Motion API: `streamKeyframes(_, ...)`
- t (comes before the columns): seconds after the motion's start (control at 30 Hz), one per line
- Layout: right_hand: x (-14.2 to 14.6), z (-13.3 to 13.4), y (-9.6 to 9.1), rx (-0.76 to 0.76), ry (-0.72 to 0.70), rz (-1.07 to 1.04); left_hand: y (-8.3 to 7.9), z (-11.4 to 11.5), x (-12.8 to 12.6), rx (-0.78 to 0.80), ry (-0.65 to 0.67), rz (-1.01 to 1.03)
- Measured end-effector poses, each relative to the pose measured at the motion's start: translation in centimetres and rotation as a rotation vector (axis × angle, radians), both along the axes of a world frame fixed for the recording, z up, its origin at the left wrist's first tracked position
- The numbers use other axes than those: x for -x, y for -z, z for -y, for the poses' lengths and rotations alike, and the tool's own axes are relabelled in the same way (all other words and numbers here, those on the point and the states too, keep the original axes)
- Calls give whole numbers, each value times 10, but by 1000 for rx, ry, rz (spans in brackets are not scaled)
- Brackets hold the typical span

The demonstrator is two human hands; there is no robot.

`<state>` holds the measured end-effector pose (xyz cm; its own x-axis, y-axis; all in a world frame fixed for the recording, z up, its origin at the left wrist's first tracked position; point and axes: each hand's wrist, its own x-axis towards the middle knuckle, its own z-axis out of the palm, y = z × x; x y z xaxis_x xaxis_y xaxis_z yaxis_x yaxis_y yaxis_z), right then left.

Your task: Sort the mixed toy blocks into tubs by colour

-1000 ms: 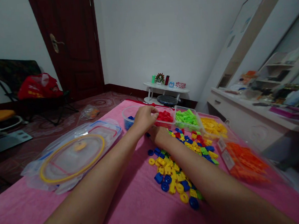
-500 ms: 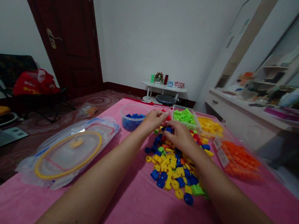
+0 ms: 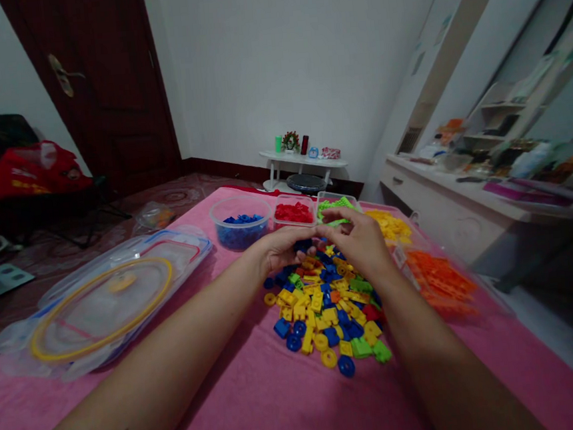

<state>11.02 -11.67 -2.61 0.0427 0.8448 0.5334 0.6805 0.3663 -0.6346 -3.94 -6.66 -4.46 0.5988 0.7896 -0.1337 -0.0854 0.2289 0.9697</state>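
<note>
Above the far side of a mixed pile of toy building blocks (image 3: 319,306), my two hands meet at the fingertips. My left hand (image 3: 282,247) is cupped, its fingers curled round a dark blue block (image 3: 303,245) that shows only in part. My right hand (image 3: 361,240) has its thumb and fingers bent towards the left fingertips; what they hold, if anything, is hidden. Behind the hands stand clear tubs: a round one of blue blocks (image 3: 240,222), one of red blocks (image 3: 294,213) and one of green blocks (image 3: 333,205), partly covered by the right hand.
Yellow blocks (image 3: 390,226) and orange pieces (image 3: 443,281) fill tubs along the right side. Stacked clear lids (image 3: 104,304) with coloured rims lie on the left of the pink tablecloth (image 3: 262,391). A white dresser (image 3: 447,214) stands beyond the right edge.
My left hand has come back from over the red tub to the pile, uncovering the red blocks. My right hand has met it. The view has shifted slightly to the right.
</note>
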Motion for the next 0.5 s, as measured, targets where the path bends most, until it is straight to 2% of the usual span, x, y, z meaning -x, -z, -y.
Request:
streamKeyframes(0.1, -18, 2, -11, 24, 66, 39, -9, -8, 9, -202, -143, -98)
streamKeyframes(0.23, -51, 0, -17, 157, 116, 177, -17, -28, 37, -793, -617, -497)
streamKeyframes(0.27, -57, -2, -16, 199, 118, 223, -17, -33, 44, -919, -688, -595)
streamKeyframes(0.33, -67, -5, -11, 267, 128, 306, -14, -41, 56, -1061, -722, -763)
streamKeyframes(0.43, -68, -8, -2, 357, 129, 399, -6, -47, 63, -1127, -683, -939)
streamKeyframes(0.5, -63, -8, 5, 437, 119, 474, -1, -46, 58, -1159, -673, -978)
